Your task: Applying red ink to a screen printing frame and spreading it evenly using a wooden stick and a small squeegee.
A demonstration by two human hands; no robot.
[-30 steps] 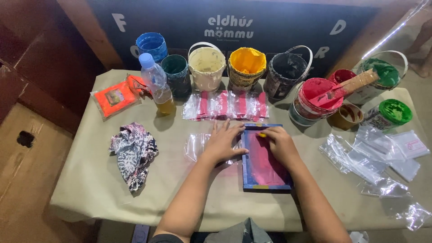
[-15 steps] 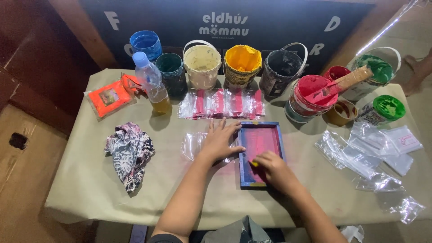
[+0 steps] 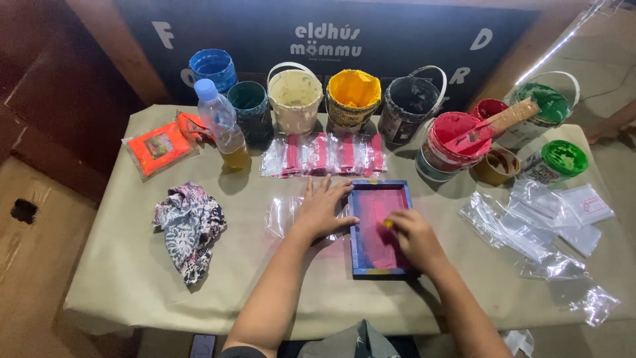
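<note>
Right hand [image 3: 414, 240] lies on the pink screen inside the frame [image 3: 379, 229], grip closed on a small yellow piece [image 3: 387, 224] that shows only at the fingertips — too small to tell what it is. Left hand [image 3: 322, 207] is open and flat, fingers spread, pressing the frame's left edge and the clear bag [image 3: 283, 213] that lies partly under it. It holds nothing.

The frame is a small blue-edged rectangle lying flat on the tabletop [image 3: 119, 278], near the front edge, straight before the person.

Just behind the frame — a row of clear packets with red stripes [image 3: 324, 154]. Behind those, a line of paint buckets: blue [image 3: 213, 68], dark green [image 3: 249, 103], cream [image 3: 295, 96], yellow [image 3: 353, 96], black [image 3: 409, 106]. To the right, a red bucket [image 3: 450, 139] with a wooden stick [image 3: 503, 119] across it, and a green bucket [image 3: 546, 109] behind.

Left side: plastic bottle [image 3: 222, 126] with amber liquid low in it, orange packets [image 3: 162, 146] beside it, a crumpled patterned rag [image 3: 189, 225] nearer the front.

Right side: loose clear bags [image 3: 530, 229] scattered over the tabletop, a green lid [image 3: 563, 158] behind them.
</note>
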